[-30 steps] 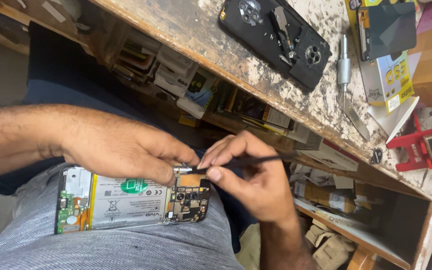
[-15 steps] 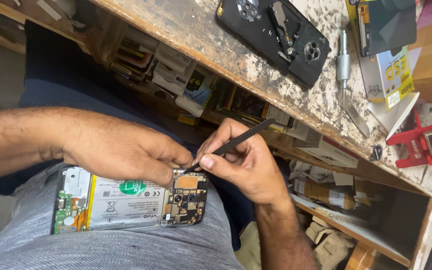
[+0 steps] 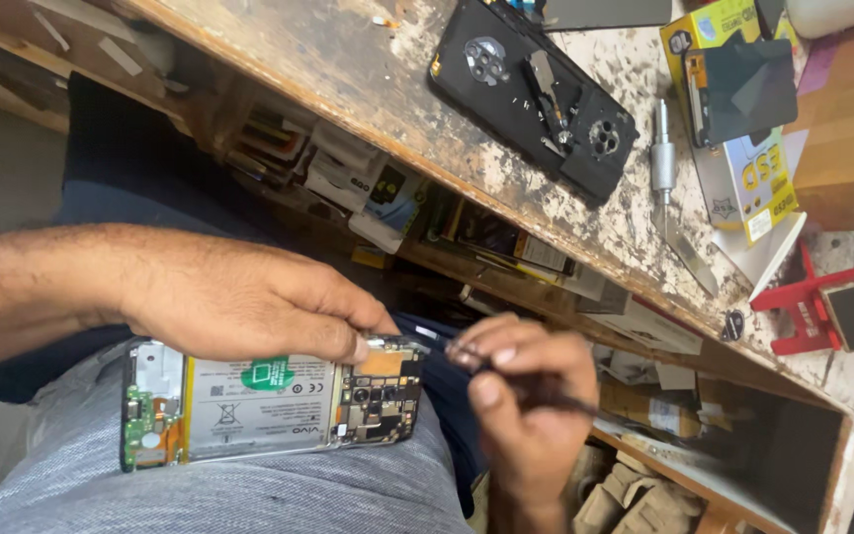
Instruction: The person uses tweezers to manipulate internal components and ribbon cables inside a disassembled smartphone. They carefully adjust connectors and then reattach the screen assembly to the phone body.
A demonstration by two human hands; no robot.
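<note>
An opened phone (image 3: 269, 403) lies on my grey-trousered thigh, its white battery, green circuit board at the left end and dark camera board at the right end exposed. My left hand (image 3: 249, 297) lies over its upper edge and grips it, fingertips near the camera board. My right hand (image 3: 526, 400) is just right of the phone, off its edge, fingers pinched on thin black tweezers (image 3: 555, 396) whose far end points right.
A worn wooden bench (image 3: 368, 69) runs across the top. On it lie a black phone back cover (image 3: 536, 94), a metal screwdriver (image 3: 664, 158), a yellow box (image 3: 743, 109) and a red stand (image 3: 822, 307). Open shelves below hold small boxes (image 3: 368, 188).
My right hand has drawn away from the phone's camera end toward the right, and the tweezers have swung from pointing up-right to lying low. My left hand stays on the phone.
</note>
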